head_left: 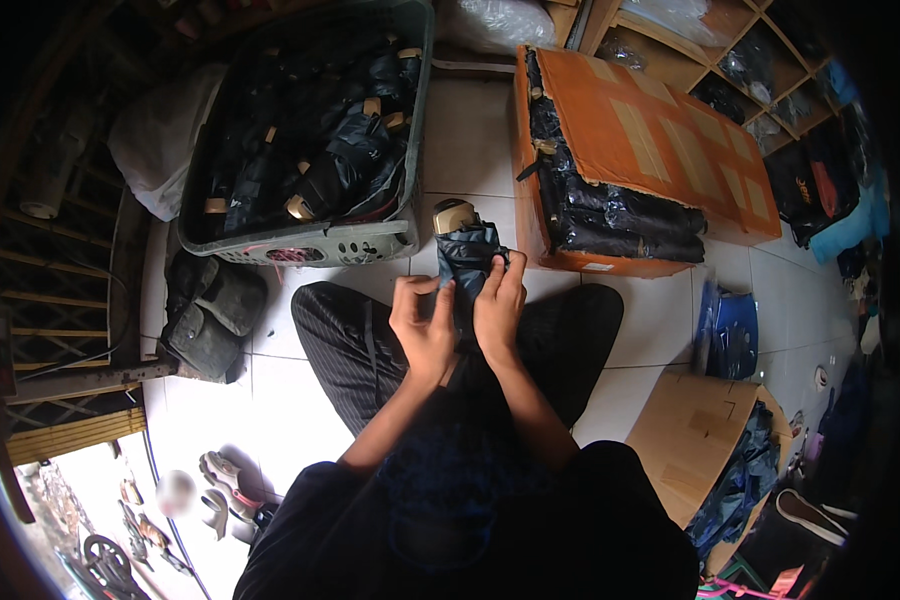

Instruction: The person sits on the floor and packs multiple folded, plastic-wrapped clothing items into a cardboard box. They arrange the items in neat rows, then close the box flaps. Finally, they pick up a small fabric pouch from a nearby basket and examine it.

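A folded dark navy umbrella (466, 243) with a gold-coloured handle is upheld in front of me, over my crossed legs. Its handle end points away from me, and the lower part of its cloth is partly hidden by my fingers. My left hand (423, 322) pinches the cloth from the left side. On the other side, my right hand (500, 305) grips the cloth near a dark strap, with thumb and fingers closed. Beyond it to the left, a grey plastic basket (410, 215) holds many similar folded umbrellas (345, 150) with gold handles.
An orange-brown carton (650, 130) of dark plastic-wrapped bundles stands to the far right. Nearer on the right is an open cardboard box (690, 430) with dark cloth inside. A dark bag (215, 315) lies below the basket; sandals (228, 485) are at lower left. Wooden shelves (730, 50) stand behind.
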`<state>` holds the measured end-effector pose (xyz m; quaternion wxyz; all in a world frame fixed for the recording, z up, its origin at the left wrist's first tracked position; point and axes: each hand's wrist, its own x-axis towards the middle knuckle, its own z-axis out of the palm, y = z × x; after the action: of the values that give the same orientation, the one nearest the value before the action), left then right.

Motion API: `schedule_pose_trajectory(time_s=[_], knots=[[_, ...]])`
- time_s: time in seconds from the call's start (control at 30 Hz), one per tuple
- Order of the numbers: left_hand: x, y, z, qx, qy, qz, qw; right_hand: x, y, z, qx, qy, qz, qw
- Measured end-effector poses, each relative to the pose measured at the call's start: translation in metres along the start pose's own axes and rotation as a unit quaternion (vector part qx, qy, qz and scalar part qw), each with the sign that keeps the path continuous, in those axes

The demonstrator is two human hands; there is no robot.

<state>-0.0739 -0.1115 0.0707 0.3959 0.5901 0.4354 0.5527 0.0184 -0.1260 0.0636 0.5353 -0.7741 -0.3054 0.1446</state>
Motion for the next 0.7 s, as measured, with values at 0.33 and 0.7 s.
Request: schedule_pose_trajectory(time_s=[0.33, 0.7], knots=[[0.004, -0.007, 0.0, -0.095, -0.069, -0.043, 0.992, -0.006, -0.012, -0.012, 0.079, -0.013, -0.029, 0.996], [-0.001, 0.011, 0.006, -0.107, -0.023, -0.02, 0.994, -0.012, -0.019, -0.007, 0.169, 0.025, -0.062, 0.983]])
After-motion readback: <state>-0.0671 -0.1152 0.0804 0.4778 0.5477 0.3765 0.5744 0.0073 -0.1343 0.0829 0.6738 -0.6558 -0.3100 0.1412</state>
